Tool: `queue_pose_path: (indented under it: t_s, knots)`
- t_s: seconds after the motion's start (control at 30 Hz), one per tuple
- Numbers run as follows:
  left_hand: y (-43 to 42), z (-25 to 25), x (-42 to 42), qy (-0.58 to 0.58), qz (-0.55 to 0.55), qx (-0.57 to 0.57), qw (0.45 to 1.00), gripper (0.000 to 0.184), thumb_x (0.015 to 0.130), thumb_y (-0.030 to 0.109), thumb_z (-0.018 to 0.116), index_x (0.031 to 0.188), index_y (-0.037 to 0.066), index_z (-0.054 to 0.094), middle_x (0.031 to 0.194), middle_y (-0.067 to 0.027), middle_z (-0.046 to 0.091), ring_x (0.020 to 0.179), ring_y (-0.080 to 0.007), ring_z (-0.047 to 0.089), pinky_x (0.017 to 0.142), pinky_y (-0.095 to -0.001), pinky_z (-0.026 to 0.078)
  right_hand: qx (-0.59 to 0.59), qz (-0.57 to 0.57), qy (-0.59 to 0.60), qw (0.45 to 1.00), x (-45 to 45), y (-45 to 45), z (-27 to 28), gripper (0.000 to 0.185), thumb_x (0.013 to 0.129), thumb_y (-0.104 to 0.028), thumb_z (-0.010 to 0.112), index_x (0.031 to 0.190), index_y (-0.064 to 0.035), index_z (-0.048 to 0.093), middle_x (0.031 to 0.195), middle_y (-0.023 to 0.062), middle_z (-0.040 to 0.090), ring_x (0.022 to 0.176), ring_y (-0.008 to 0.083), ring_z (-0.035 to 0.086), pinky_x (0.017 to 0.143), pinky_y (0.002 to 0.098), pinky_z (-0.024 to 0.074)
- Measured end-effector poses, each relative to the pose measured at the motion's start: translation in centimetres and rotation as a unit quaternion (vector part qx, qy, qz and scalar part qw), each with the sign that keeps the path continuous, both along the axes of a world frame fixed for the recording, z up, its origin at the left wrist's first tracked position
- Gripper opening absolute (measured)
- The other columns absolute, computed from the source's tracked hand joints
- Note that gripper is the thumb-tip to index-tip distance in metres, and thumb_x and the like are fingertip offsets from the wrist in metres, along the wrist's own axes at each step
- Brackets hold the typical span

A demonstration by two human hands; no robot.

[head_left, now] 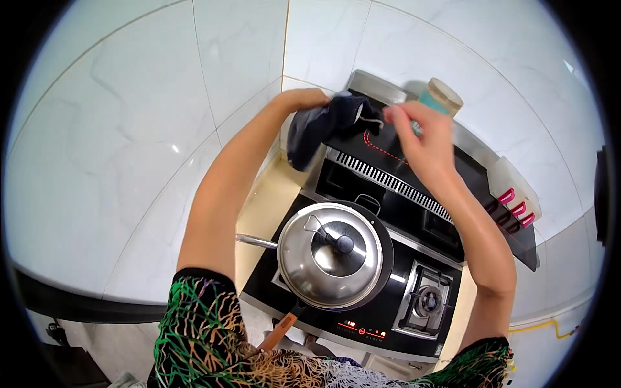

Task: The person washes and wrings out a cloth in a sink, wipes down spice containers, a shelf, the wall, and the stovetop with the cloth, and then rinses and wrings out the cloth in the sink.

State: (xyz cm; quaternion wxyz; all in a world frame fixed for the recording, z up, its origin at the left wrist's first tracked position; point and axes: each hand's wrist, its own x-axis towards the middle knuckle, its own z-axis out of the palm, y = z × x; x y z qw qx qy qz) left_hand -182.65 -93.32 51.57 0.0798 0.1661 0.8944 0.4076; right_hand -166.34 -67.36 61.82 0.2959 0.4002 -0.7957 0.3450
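Observation:
My left hand (304, 99) is closed on a dark navy cloth (314, 132), which hangs bunched over the left end of the black range hood top (388, 145). My right hand (424, 132) is above the same surface, its thumb and fingers pinched together close to the cloth's pale edge. Whether anything sits between those fingers I cannot make out. Just behind the right hand stands a teal jar with a beige lid (446, 94), partly covered by it.
Below my arms, a wok with a steel and glass lid (349, 271) sits on the left burner; its wooden handle (278, 332) points toward me. On the right is a bare gas burner (428, 301). A white box with pink hooks (508, 181) stands at the hood's right end.

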Motion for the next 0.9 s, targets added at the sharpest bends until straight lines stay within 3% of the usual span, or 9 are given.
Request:
queue_pose_path:
  t_s: [0.03,0.07,0.13,0.33,0.43,0.67,0.8,0.9]
  knots:
    - [-0.2,-1.0,-1.2,-0.073,0.005,0.026,0.997,0.034,0.082,0.030,0.055,0.092,-0.002,0.063,0.080,-0.0046,0.064,0.074,-0.0127,0.056,0.069,-0.0285,0.046,-0.009,0.006,-0.016,1.000,1.4,0.8,-0.1,0.018,0.082,-0.009,0.053,0.074,0.0043,0.062,0.068,0.0147,0.062,0.058,0.0250,0.058,0.057,0.0306,0.0451]
    - [-0.8,-1.2,-1.1,-0.045,-0.049,0.016,0.998,0.038,0.083,0.036,0.055,0.093,0.000,0.064,0.082,-0.0057,0.063,0.077,-0.0123,0.056,0.070,-0.0285,0.046,-0.009,0.018,-0.014,1.000,2.4,1.7,-0.7,0.016,0.083,-0.009,0.053,0.075,0.0032,0.061,0.069,0.0116,0.062,0.059,0.0210,0.059,0.058,0.0279,0.0450]
    - [2.8,0.1,9.1,0.186,0.063,0.182,0.964,0.036,0.081,0.031,0.053,0.086,-0.003,0.064,0.080,-0.0112,0.066,0.073,-0.0191,0.061,0.068,-0.0311,0.047,0.034,0.020,0.017,0.999,4.6,3.5,-1.4,0.009,0.080,-0.001,0.054,0.075,0.0015,0.061,0.070,0.0107,0.062,0.063,0.0211,0.059,0.060,0.0283,0.0452]
    - [3.2,-8.4,3.7,0.184,0.028,0.259,0.948,0.032,0.080,0.027,0.054,0.087,-0.003,0.062,0.079,-0.0114,0.065,0.072,-0.0184,0.061,0.067,-0.0312,0.047,0.098,0.038,-0.087,0.991,8.2,6.2,-3.5,0.007,0.078,0.000,0.056,0.072,0.0007,0.061,0.074,0.0101,0.064,0.063,0.0205,0.057,0.066,0.0303,0.0433]
    - [3.7,-9.7,4.0,0.192,0.022,0.277,0.941,0.030,0.079,0.025,0.055,0.088,-0.003,0.061,0.079,-0.0116,0.064,0.072,-0.0180,0.061,0.067,-0.0313,0.048,0.092,0.049,-0.153,0.983,8.3,6.2,-4.5,0.007,0.077,0.000,0.057,0.073,0.0004,0.062,0.076,0.0099,0.065,0.065,0.0200,0.058,0.065,0.0296,0.0445]
    - [2.6,-4.4,3.6,0.221,-0.058,0.247,0.942,0.026,0.076,0.019,0.056,0.090,-0.002,0.059,0.077,-0.0118,0.063,0.070,-0.0171,0.061,0.065,-0.0314,0.048,0.096,0.126,-0.228,0.961,10.3,4.1,-5.3,0.007,0.077,0.001,0.057,0.075,0.0005,0.064,0.076,0.0092,0.065,0.072,0.0205,0.060,0.063,0.0288,0.0476]
    - [0.5,0.1,2.3,0.253,-0.109,0.198,0.941,0.025,0.075,0.016,0.057,0.092,-0.002,0.058,0.076,-0.0120,0.063,0.070,-0.0166,0.061,0.064,-0.0315,0.048,0.046,0.165,-0.303,0.938,10.2,3.4,-5.8,0.011,0.080,-0.002,0.055,0.074,0.0019,0.064,0.069,0.0107,0.064,0.061,0.0185,0.062,0.059,0.0273,0.0476]
    - [-0.2,4.0,1.5,0.296,-0.037,0.199,0.933,0.026,0.075,0.016,0.056,0.095,-0.002,0.056,0.079,-0.0128,0.061,0.072,-0.0187,0.060,0.064,-0.0334,0.048,0.012,0.186,-0.326,0.927,10.5,3.7,-6.6,0.012,0.081,-0.003,0.056,0.074,0.0021,0.064,0.069,0.0108,0.065,0.063,0.0163,0.063,0.058,0.0261,0.0481]
